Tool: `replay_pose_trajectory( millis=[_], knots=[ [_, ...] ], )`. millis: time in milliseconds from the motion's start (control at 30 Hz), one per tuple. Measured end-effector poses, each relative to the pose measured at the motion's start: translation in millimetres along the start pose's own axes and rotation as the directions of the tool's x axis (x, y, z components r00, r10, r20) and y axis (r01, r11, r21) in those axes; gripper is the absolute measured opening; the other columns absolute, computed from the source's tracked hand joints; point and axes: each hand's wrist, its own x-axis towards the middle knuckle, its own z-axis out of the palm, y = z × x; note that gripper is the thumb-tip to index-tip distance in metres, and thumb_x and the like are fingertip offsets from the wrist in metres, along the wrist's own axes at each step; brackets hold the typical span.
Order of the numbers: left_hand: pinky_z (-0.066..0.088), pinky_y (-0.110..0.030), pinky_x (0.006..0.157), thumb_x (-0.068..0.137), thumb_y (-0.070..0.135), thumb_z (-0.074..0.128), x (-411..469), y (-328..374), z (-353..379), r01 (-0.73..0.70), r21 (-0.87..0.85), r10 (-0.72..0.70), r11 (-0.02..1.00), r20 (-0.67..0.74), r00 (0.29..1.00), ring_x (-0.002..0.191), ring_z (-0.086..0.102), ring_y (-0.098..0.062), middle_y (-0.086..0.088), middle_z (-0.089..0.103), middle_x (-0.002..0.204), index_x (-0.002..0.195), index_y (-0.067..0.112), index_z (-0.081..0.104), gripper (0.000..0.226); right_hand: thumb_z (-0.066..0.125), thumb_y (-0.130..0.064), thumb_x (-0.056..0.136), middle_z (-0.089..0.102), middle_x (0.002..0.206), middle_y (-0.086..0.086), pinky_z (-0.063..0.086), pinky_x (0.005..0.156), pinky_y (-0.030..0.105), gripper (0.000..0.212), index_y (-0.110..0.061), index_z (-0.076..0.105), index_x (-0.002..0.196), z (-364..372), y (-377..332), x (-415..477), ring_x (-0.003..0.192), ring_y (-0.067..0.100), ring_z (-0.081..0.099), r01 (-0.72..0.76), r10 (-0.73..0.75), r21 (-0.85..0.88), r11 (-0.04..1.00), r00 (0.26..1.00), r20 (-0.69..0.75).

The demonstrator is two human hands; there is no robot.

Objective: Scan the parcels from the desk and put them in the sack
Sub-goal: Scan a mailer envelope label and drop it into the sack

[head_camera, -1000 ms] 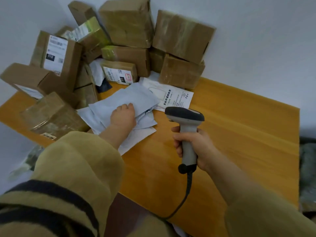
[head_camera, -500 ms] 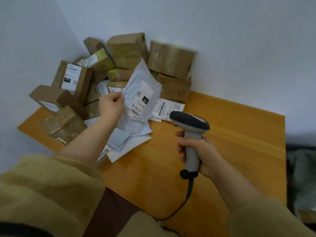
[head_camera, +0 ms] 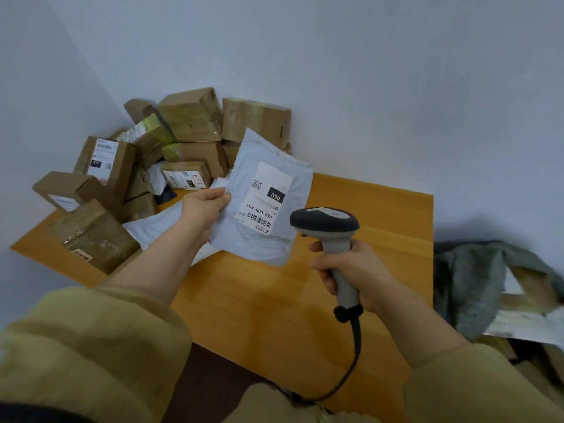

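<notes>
Beside the desk, right edge: grey sack, mouth slack; pale and brown contents, too blurred to name. Above the desk, raised: one grey mailer bag, crinkled, white label facing me, with a barcode and "060". My left hand pinches its left edge. My right hand is wrapped round the scanner handle, its head just beside the label. Back corner: heaped cardboard boxes.

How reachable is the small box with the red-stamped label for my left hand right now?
Probably yes for reach, but not to grab: your left hand grips the grey mailer. The small box lies just beyond it, label side uncovered, nothing between.
</notes>
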Motion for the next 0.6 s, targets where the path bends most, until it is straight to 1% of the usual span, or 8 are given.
replay_pose_trajectory(
  millis=[133,200,300,367,400,433,500,600],
  knots=[
    [0.054,-0.022,0.057,0.084,0.004,0.069,-6,7,9,0.013,0.234,-0.071,0.972,0.241,0.968,0.070,0.061,-0.013,-0.006,0.066,0.089,0.109,0.004,0.068,0.025,0.068,0.002,0.080,0.053,0.054,0.008,0.041,0.044,0.027,0.021,-0.001,0.062,0.099,-16,3,-8,0.043,0.019,0.045,-0.006,0.006,-0.051,0.999,1.000,-0.013],
    [0.054,-0.018,0.069,0.080,0.005,0.074,-3,3,15,-0.101,0.460,-0.095,0.882,0.382,0.919,0.076,0.062,-0.010,0.002,0.067,0.084,0.102,0.010,0.072,0.022,0.068,0.002,0.081,0.053,0.054,0.008,0.041,0.044,0.027,0.019,0.000,0.062,0.098,-23,6,-11,0.042,0.019,0.045,-0.017,0.015,-0.061,0.998,0.999,-0.040],
    [0.045,-0.024,0.093,0.079,0.011,0.076,3,-17,36,-0.393,0.674,-0.063,0.626,0.546,0.835,0.102,0.061,-0.013,0.001,0.071,0.102,0.109,0.017,0.071,0.031,0.067,0.000,0.081,0.053,0.053,0.008,0.040,0.044,0.027,0.017,0.000,0.062,0.097,-28,14,-11,0.041,0.019,0.045,-0.070,0.064,-0.065,0.995,0.995,-0.082],
    [0.018,-0.037,0.114,0.084,0.022,0.070,8,-39,50,-0.527,0.789,0.094,0.316,0.527,0.845,0.127,0.047,-0.017,0.005,0.062,0.126,0.127,0.027,0.060,0.045,0.067,-0.001,0.082,0.053,0.054,0.008,0.039,0.045,0.027,0.013,-0.002,0.062,0.094,-29,19,-13,0.042,0.019,0.045,-0.112,0.105,-0.074,0.991,0.990,-0.099],
    [0.008,-0.042,0.116,0.085,0.026,0.068,8,-50,54,-0.527,0.816,0.196,0.238,0.491,0.849,0.133,0.039,-0.019,0.004,0.054,0.135,0.135,0.030,0.052,0.053,0.066,-0.002,0.082,0.053,0.054,0.008,0.039,0.045,0.027,0.011,-0.002,0.062,0.093,-30,22,-13,0.042,0.019,0.045,-0.129,0.120,-0.083,0.988,0.987,-0.106],
    [0.010,-0.044,0.115,0.085,0.027,0.066,9,-64,54,-0.497,0.835,0.259,0.237,0.439,0.861,0.134,0.037,-0.022,0.001,0.049,0.140,0.139,0.028,0.046,0.058,0.066,-0.002,0.083,0.053,0.054,0.008,0.038,0.045,0.028,0.010,-0.003,0.062,0.092,-31,25,-13,0.043,0.019,0.045,-0.144,0.133,-0.088,0.986,0.984,-0.115],
    [0.029,-0.042,0.106,0.085,0.021,0.064,5,-94,48,-0.353,0.866,0.223,0.353,0.289,0.931,0.127,0.041,-0.032,-0.012,0.045,0.139,0.138,0.017,0.045,0.057,0.067,-0.002,0.083,0.053,0.055,0.008,0.038,0.044,0.028,0.011,-0.003,0.062,0.093,-31,31,-13,0.043,0.019,0.045,-0.170,0.157,-0.086,0.982,0.979,-0.133],
    [0.042,-0.037,0.089,0.082,0.028,0.068,0,-149,28,-0.031,0.882,-0.083,0.470,0.080,0.993,0.119,0.045,-0.033,-0.018,0.048,0.129,0.126,0.004,0.047,0.055,0.068,-0.003,0.082,0.054,0.055,0.008,0.039,0.043,0.027,0.014,-0.002,0.063,0.095,-28,37,-9,0.043,0.019,0.046,-0.189,0.174,-0.086,0.978,0.973,-0.154]
  ],
)
